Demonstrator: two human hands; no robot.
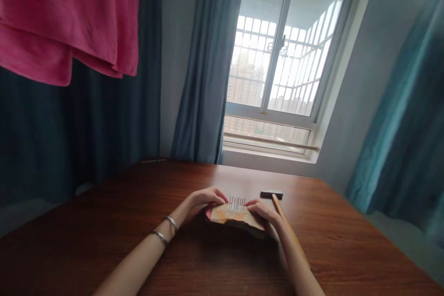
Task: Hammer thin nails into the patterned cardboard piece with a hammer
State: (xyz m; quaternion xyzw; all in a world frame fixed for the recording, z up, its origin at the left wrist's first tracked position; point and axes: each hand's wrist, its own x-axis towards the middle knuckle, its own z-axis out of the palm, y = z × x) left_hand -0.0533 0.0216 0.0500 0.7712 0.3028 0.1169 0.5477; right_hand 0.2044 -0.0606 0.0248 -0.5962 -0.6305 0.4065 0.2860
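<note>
A rough, speckled wooden block (pixel 222 214) lies tilted on the table in front of me, with pinkish and orange stains and a ragged dark near edge. Several thin nails (pixel 237 203) stand upright in a row from its top. My left hand (pixel 210 195) grips the left end of the block, fingers over its top. On the opposite end, my right hand (pixel 262 209) is closed around the right side. A hammer (pixel 283 218) with a dark head and a yellow wooden handle lies just right of the block, its handle partly behind my right forearm.
The brown wooden table (pixel 138 222) stretches out around the block. A barred window (pixel 274 55) is beyond its far edge. Blue curtains (pixel 208 64) hang at the back and sides, and a pink cloth (pixel 86 14) hangs at upper left.
</note>
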